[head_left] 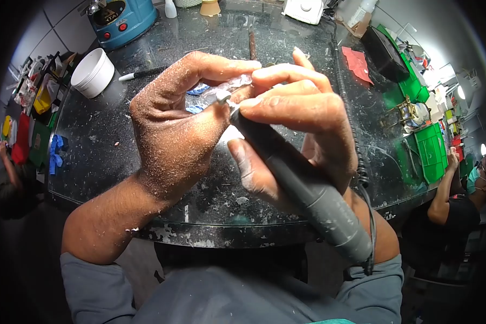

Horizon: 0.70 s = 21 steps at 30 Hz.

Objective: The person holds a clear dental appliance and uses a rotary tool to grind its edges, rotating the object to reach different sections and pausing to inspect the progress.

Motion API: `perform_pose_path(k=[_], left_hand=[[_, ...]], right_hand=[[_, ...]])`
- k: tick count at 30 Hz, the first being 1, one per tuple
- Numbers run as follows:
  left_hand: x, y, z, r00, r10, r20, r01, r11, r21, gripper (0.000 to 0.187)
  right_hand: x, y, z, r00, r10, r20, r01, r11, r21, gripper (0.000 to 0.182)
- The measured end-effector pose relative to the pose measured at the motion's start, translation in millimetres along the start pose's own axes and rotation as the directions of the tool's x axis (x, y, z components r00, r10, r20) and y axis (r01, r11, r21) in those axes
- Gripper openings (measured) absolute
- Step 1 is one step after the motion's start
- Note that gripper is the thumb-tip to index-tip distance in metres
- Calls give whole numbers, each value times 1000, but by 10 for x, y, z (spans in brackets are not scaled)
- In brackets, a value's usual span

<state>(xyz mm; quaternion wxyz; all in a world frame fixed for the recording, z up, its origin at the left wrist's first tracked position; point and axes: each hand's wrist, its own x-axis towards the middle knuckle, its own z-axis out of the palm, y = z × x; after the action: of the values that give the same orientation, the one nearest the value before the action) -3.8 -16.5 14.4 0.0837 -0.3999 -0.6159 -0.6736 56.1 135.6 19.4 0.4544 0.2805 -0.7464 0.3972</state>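
Observation:
Dust-covered, my left hand (181,124) is closed around a small translucent piece (235,83), gripping it between fingers and thumb. My right hand (302,119) wraps round a dark grey handpiece (313,194), which slants down to the right with a cord at its rear end. The tool's small tip (222,97) is at the piece; whether they touch I cannot tell. Some fingertips of both hands meet near the piece, and the fingers hide part of it. Blue crumpled material (197,108) shows behind my left hand.
On the black worktop (102,162) stand a white tub (93,73) and a blue machine (123,24). A marker (140,74) lies behind my left hand. Red paper (356,63) and green trays (431,153) are at right. One person (453,205) is at far right, another (11,178) far left.

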Motion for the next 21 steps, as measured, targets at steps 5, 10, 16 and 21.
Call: perform_pose_path(k=[5, 10, 16, 21], left_hand=[[-21, 73, 29, 990, -140, 27, 142, 985, -103, 25], [48, 16, 45, 985, -171, 19, 171, 969, -180, 20], [64, -88, -22, 930, -350, 113, 365, 836, -409, 22], [92, -48, -8, 918, -359, 171, 395, 772, -498, 34]], right_hand=[[40, 10, -119, 996, -34, 87, 30, 998, 47, 47], [104, 67, -187, 967, 243, 76, -237, 968, -76, 24], [17, 118, -81, 844, 507, 174, -526, 722, 449, 30], [-2, 198, -104, 789, 601, 132, -575, 643, 506, 29]])
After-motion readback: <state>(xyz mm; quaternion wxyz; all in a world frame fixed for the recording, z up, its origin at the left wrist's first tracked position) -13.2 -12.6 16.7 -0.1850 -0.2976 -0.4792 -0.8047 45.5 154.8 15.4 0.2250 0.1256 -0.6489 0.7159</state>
